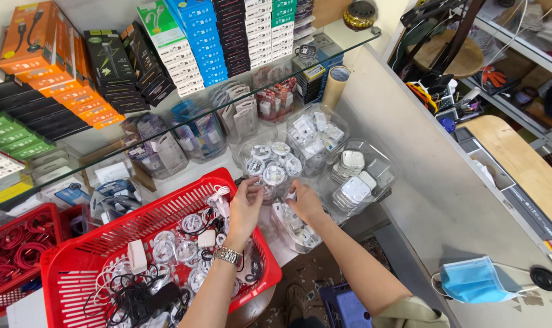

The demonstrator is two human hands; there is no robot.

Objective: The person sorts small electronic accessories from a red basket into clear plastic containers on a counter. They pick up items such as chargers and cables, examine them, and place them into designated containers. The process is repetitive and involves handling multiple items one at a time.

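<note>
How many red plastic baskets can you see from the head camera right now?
2. One large red basket sits under the hands, holding white cables and chargers; a second basket is at the left edge, holding red cables. Others may be hidden.

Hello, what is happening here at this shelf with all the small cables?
A person reaches both hands over a red basket of coiled white cables and chargers. The left hand and right hand are at a clear plastic tub holding round white cable coils. Whether either hand grips anything is hidden. More clear tubs stand beside it.
</note>
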